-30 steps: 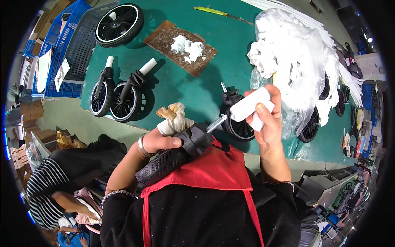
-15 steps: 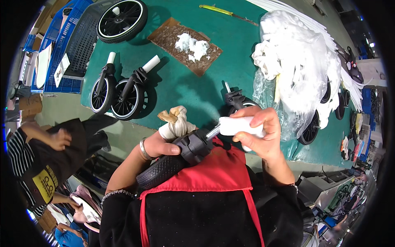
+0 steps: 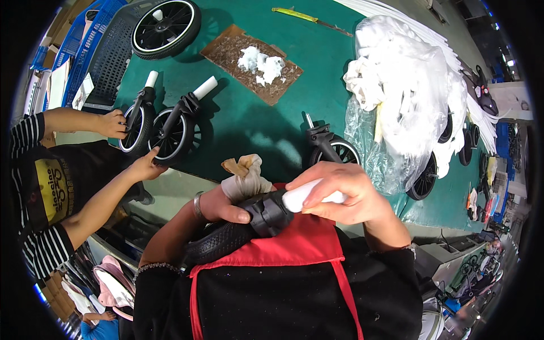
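Observation:
My left hand [image 3: 222, 205] grips a small black wheel assembly [image 3: 269, 215] by its fork head, holding it against my red-and-black apron; its black tyre [image 3: 218, 243] points down and left. A bunched off-white cloth [image 3: 247, 174] sits at that same hand, with its fingers partly hidden. With thumb and fingers, my right hand [image 3: 351, 192] grasps a white sleeve [image 3: 303, 197]. The sleeve covers the metal stem and its lower end meets the fork head. Just beyond my right hand stands another wheel fork [image 3: 322, 139] with a bare metal pin.
A co-worker's hands [image 3: 146, 165] touch two wheel forks [image 3: 187, 105] with white sleeves at left. On the green table [image 3: 249, 130] lie cardboard [image 3: 226, 48] with white grease-like lumps, a yellow-handled knife [image 3: 294, 14], a large wheel [image 3: 165, 28] and plastic-wrapped white material [image 3: 396, 73].
My right hand has brought the white sleeve down and left along the stem, covering the metal that showed before. The co-worker's hands have reached in to the two wheels at left.

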`<action>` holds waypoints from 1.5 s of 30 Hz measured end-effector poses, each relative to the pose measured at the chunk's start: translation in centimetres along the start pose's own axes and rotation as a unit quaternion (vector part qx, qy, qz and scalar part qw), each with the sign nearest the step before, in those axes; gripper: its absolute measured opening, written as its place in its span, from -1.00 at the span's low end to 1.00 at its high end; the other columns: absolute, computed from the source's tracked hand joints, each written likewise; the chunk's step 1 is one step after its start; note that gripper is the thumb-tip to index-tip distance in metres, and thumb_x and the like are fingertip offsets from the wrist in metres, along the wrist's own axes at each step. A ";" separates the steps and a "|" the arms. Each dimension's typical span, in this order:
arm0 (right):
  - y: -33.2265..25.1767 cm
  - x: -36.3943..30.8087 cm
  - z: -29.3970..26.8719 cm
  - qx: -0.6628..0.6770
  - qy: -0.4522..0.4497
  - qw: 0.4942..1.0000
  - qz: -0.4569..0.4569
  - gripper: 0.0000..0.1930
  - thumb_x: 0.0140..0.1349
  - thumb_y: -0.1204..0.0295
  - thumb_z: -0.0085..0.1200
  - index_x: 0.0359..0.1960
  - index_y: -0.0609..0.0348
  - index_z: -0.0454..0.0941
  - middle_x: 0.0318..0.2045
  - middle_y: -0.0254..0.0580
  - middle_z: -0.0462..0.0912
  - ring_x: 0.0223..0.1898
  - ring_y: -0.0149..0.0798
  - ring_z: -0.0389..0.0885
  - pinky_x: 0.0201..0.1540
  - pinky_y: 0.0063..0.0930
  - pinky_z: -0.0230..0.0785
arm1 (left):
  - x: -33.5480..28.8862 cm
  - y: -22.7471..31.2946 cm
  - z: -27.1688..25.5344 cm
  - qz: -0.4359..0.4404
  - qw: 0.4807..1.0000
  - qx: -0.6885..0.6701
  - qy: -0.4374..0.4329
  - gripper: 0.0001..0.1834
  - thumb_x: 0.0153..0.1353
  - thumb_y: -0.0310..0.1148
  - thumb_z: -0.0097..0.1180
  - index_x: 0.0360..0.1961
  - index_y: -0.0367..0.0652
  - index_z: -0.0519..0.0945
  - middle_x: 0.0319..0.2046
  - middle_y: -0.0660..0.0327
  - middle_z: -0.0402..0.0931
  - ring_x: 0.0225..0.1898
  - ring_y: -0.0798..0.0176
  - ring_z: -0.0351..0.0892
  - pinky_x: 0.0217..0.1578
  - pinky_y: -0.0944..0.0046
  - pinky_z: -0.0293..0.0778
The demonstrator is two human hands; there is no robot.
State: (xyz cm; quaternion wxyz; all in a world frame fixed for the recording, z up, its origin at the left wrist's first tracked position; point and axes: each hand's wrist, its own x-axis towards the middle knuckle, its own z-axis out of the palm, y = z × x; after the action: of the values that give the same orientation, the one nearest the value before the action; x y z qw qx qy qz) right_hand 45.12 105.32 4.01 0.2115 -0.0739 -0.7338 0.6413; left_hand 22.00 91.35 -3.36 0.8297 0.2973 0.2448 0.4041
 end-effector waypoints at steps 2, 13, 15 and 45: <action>0.7 -0.4 1.0 0.044 0.011 0.999 -0.008 -0.81 0.02 0.68 0.30 -0.33 0.19 0.61 -0.17 0.02 0.66 -0.20 -0.15 0.68 -0.19 -0.41 0.51 | 0.3 0.0 0.0 0.005 1.000 -0.008 -0.009 -0.12 -0.10 -0.06 0.43 0.14 -0.43 0.35 -0.01 0.14 0.45 0.05 0.26 0.44 0.12 0.26 0.30; 10.1 -0.4 -3.2 -0.300 0.209 0.875 0.317 -0.20 -0.01 0.14 0.41 0.25 0.12 0.30 -0.07 -0.12 0.63 -0.27 -0.32 0.63 -0.16 -0.46 0.50 | -4.0 1.9 -7.9 0.027 0.929 0.200 0.309 -0.40 0.01 -0.17 0.33 0.01 -0.32 0.50 -0.18 0.25 0.51 -0.14 0.35 0.47 -0.07 0.32 0.41; 13.4 -2.1 -6.4 -0.422 0.155 0.804 0.389 -0.18 -0.13 -0.10 0.37 0.11 0.16 0.47 0.06 -0.03 0.56 -0.03 -0.04 0.62 0.01 -0.30 0.47 | -5.8 3.0 -12.2 -0.002 0.852 0.311 0.421 -0.47 0.02 -0.11 0.32 -0.09 -0.29 0.58 -0.25 0.26 0.54 -0.21 0.36 0.50 -0.14 0.31 0.43; 6.4 -3.6 6.8 0.168 0.014 0.945 0.282 -0.70 0.27 0.52 0.16 0.01 0.12 0.41 -0.17 -0.29 0.56 -0.25 -0.52 0.52 -0.26 -0.62 0.39 | -4.0 2.9 -4.8 -0.001 0.973 0.194 0.122 -0.47 -0.08 -0.44 0.28 0.00 -0.33 0.51 -0.21 0.26 0.51 -0.13 0.39 0.45 -0.04 0.38 0.37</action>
State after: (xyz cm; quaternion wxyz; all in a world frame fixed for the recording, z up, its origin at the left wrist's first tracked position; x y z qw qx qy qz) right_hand 44.53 98.84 -3.57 0.0421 -0.2501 -0.5620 0.7873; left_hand 15.17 90.95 -4.05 0.7207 0.4006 0.4180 0.3813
